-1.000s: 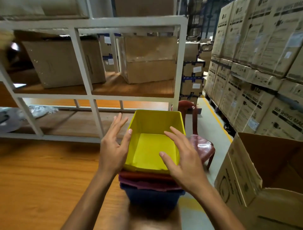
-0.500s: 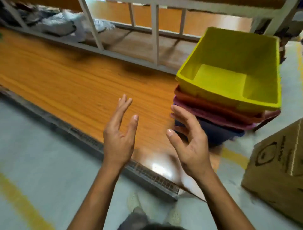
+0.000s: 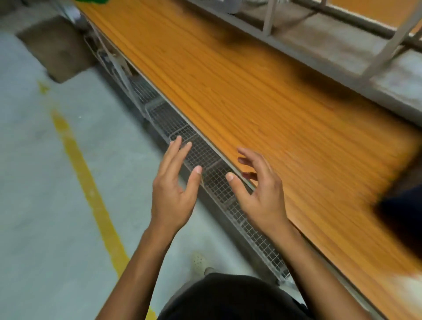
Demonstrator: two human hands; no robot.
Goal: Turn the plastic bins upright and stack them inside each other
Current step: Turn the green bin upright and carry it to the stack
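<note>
A: Both hands up in front of the body, nothing in either one. The left hand (image 3: 173, 191) has its fingers (image 3: 177, 150) spread and nearly straight, the right hand (image 3: 258, 194) is curled a little looser, palms facing each other

B: And the bins? I only catch a dark blurred shape (image 3: 402, 205) at the right edge of the wooden tabletop (image 3: 251, 91). Could be the bottom of a stack, but it's too smeared to call

A: Agreed, can't tell. There's a scrap of green (image 3: 96, 1) at the far top corner of the table too, maybe another bin, cut off by the frame

B: So which step is this?

A: Looks like a gap between bins, hands free and the view swinging along the table over the wire tray (image 3: 205, 160) under its front edge

B: Next move, I'd guess, calls for finding a bin to flip, taking it by both sides, then carrying it back to nest
</note>
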